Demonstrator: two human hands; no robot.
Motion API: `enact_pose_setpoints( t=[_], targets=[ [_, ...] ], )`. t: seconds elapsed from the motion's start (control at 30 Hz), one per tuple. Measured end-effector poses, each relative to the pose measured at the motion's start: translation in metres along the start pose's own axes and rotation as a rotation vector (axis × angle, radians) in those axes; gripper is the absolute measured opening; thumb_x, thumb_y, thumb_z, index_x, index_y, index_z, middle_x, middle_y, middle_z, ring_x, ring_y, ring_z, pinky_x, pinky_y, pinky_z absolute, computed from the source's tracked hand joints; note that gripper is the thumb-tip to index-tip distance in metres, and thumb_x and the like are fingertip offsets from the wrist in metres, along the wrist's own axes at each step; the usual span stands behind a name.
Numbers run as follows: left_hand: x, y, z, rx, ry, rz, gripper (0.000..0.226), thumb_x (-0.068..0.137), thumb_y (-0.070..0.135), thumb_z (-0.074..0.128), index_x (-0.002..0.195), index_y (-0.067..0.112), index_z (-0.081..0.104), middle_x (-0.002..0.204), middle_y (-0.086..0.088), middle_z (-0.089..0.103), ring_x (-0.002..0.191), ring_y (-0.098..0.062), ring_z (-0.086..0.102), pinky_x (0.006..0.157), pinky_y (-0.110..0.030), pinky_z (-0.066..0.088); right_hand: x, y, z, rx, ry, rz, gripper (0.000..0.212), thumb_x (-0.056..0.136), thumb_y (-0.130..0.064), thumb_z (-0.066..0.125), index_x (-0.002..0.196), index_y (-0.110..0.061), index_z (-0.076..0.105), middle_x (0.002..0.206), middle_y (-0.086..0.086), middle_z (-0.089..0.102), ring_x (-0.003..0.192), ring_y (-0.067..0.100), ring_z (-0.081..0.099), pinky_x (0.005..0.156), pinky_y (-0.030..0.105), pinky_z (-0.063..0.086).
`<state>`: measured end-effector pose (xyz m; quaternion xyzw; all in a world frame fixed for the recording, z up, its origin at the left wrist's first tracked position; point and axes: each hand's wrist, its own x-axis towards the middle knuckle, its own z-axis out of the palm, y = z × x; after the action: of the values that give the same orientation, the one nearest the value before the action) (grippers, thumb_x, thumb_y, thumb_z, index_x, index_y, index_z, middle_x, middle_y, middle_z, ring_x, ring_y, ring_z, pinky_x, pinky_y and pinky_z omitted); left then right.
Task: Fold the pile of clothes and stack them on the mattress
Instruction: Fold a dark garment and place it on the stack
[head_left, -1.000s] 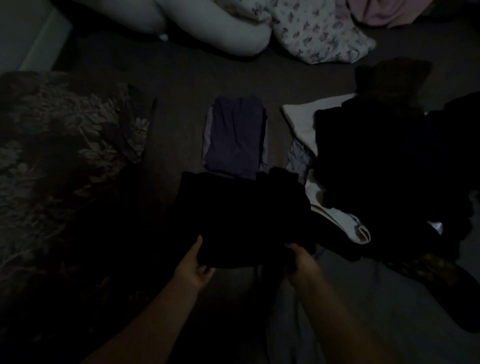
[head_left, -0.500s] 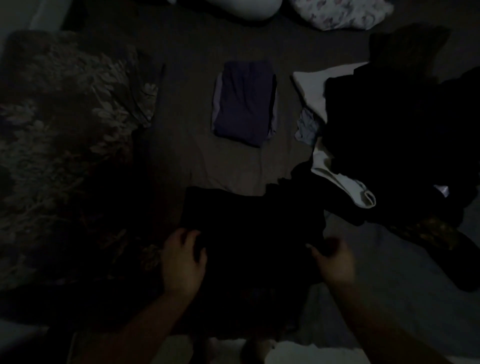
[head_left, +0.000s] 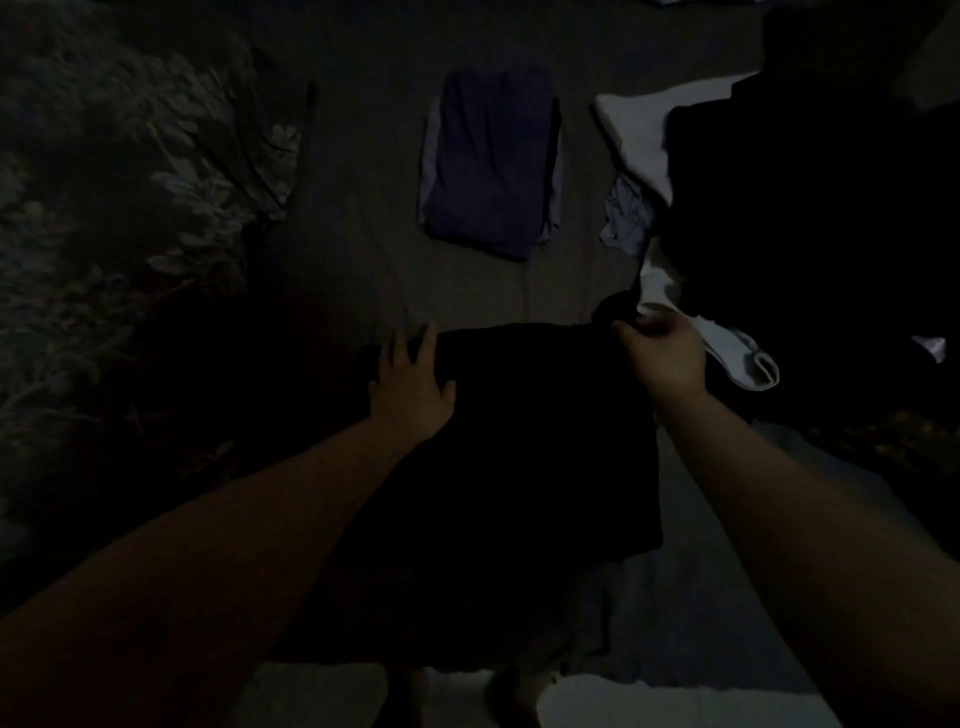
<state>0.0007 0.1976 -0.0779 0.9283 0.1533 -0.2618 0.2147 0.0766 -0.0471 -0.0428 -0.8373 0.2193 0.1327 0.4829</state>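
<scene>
Very dark frame. Black garment (head_left: 524, 441) is lying on the mattress (head_left: 363, 171) right in front of the person, near side of the folded purple stack (head_left: 491, 161). Left hand (head_left: 413, 382) is resting flat on the garment's left edge, fingers spread and straight. Right hand (head_left: 662, 356) is pinching the garment's far right corner, fingers curled, somewhat blurred. Looks like mid-fold on this piece, judging by its squared shape. Done so far: only the purple stack, sitting beyond the black garment. Left to do: the unfolded pile (head_left: 810, 218) to the right of the stack, dark pieces with white cloth (head_left: 634, 135) showing under them; count is not readable. Floral bedding (head_left: 130, 197) is lying left of the stack.
</scene>
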Motion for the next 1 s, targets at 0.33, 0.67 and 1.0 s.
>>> enact_pose_setpoints(
  t=[0.33, 0.67, 1.0],
  targets=[
    [-0.064, -0.041, 0.044, 0.45, 0.065, 0.421, 0.057, 0.089, 0.052, 0.031, 0.138, 0.026, 0.044, 0.147, -0.006, 0.04, 0.138, -0.026, 0.023, 0.103, -0.066, 0.027, -0.069, 0.088, 0.015, -1.053, -0.415, -0.795, 0.076, 0.074, -0.045, 0.071, 0.139, -0.018, 0.043, 0.15, 0.004, 0.037, 0.139, 0.025, 0.03, 0.102, 0.053, 0.04],
    [-0.117, -0.065, 0.073, 0.501, -0.078, 0.419, 0.11, 0.046, 0.053, 0.08, 0.142, 0.023, 0.035, 0.147, -0.012, 0.04, 0.135, -0.031, 0.031, 0.092, -0.057, 0.044, -0.12, 0.135, 0.006, -1.272, -0.539, -0.846, 0.103, 0.05, -0.055, 0.08, 0.138, -0.016, 0.042, 0.142, 0.007, 0.047, 0.131, 0.027, 0.039, 0.095, 0.055, 0.044],
    [-0.109, -0.043, -0.014, 0.095, -0.25, 0.351, 0.051, 0.093, 0.01, 0.049, 0.141, 0.021, 0.04, 0.149, -0.002, 0.038, 0.135, -0.018, 0.038, 0.108, -0.023, 0.029, -0.119, 0.043, -0.033, -1.053, -0.555, -0.387, 0.04, 0.094, -0.02, 0.045, 0.133, -0.025, 0.051, 0.134, 0.008, 0.054, 0.115, 0.03, 0.056, 0.088, 0.032, 0.047]
  ],
)
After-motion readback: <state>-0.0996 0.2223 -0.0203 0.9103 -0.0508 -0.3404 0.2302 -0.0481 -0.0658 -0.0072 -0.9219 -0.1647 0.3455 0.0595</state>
